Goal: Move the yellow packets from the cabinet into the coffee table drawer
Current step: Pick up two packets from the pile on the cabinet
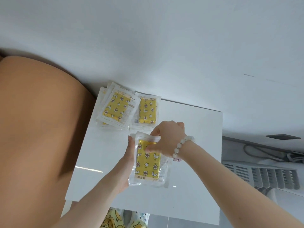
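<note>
A stack of yellow packets [148,165] in clear wrappers, printed with stars and moons, is held just above the white cabinet top [189,129]. My left hand [127,162] grips its left edge from underneath. My right hand [167,139], with a bead bracelet on the wrist, pinches the top edge of the stack. Two more piles of yellow packets lie at the back of the cabinet top: a left pile [115,107] and a right pile [146,111], overlapping slightly.
A tan rounded sofa or cushion [37,129] fills the left side, close to the cabinet. A white wall [164,38] rises behind. At right stand a grey slatted appliance [263,175] and cables [266,153]. My feet in patterned slippers [125,219] show below.
</note>
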`<control>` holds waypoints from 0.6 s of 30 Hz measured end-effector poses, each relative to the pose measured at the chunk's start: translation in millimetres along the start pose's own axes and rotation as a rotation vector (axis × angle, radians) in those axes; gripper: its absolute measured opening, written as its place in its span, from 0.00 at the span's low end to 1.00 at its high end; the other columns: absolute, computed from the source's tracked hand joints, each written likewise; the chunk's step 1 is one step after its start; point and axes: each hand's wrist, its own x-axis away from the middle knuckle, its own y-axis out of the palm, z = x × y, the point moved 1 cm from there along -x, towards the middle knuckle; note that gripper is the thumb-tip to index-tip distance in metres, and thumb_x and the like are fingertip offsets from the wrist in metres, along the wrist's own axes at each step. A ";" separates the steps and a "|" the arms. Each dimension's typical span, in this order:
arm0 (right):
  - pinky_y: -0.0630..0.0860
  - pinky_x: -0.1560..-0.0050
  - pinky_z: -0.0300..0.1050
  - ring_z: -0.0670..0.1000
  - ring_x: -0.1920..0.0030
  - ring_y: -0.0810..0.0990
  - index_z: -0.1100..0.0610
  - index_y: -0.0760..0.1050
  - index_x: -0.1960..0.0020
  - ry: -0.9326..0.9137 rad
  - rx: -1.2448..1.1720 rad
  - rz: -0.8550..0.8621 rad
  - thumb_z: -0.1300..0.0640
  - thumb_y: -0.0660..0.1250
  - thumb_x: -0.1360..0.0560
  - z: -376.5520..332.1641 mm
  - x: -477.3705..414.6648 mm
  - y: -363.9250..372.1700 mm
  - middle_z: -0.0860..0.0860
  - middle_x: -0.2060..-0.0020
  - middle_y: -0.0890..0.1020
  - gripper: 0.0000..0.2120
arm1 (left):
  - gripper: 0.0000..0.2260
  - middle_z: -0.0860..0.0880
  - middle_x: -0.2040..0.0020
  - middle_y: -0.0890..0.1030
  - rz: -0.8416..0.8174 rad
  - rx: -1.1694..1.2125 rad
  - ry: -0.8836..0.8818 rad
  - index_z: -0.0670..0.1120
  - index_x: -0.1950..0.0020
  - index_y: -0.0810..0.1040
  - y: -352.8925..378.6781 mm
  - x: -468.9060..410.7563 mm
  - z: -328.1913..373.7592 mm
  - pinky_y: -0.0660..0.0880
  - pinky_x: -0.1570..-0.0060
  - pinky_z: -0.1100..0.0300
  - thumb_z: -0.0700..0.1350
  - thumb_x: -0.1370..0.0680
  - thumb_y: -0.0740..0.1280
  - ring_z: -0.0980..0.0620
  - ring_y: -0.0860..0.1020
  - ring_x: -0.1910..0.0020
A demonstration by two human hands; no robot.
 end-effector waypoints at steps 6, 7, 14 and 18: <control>0.57 0.37 0.43 0.44 0.57 0.71 0.47 0.79 0.50 0.010 0.050 0.095 0.43 0.69 0.29 -15.7 -7.4 8.7 0.41 0.65 0.74 0.11 | 0.35 0.52 0.51 0.83 -0.131 -0.067 0.054 0.55 0.45 0.76 -17.1 -3.6 -8.7 0.65 0.32 0.47 0.77 0.42 0.62 0.54 0.77 0.42; 0.57 0.37 0.42 0.45 0.52 0.73 0.48 0.79 0.46 0.015 0.049 0.093 0.44 0.69 0.29 -17.8 -8.9 8.9 0.41 0.58 0.78 0.14 | 0.43 0.49 0.51 0.84 -0.109 -0.061 0.071 0.51 0.44 0.77 -22.6 -9.2 -11.8 0.71 0.37 0.48 0.74 0.51 0.72 0.50 0.80 0.45; 0.68 0.36 0.43 0.48 0.37 0.73 0.52 0.76 0.38 0.064 -0.120 -0.077 0.44 0.73 0.31 -24.7 -21.7 6.9 0.45 0.37 0.75 0.24 | 0.11 0.48 0.59 0.84 -0.046 -0.039 0.085 0.46 0.50 0.80 -35.0 -13.0 -9.5 0.77 0.65 0.65 0.40 0.32 0.72 0.53 0.83 0.60; 0.72 0.60 0.37 0.45 0.59 0.77 0.51 0.80 0.45 0.267 -0.485 0.167 0.46 0.67 0.26 -3.9 -51.2 -5.3 0.48 0.45 0.82 0.14 | 0.15 0.49 0.56 0.85 0.006 -0.032 0.079 0.47 0.49 0.81 -47.7 -8.6 -2.0 0.77 0.62 0.64 0.44 0.35 0.72 0.53 0.84 0.57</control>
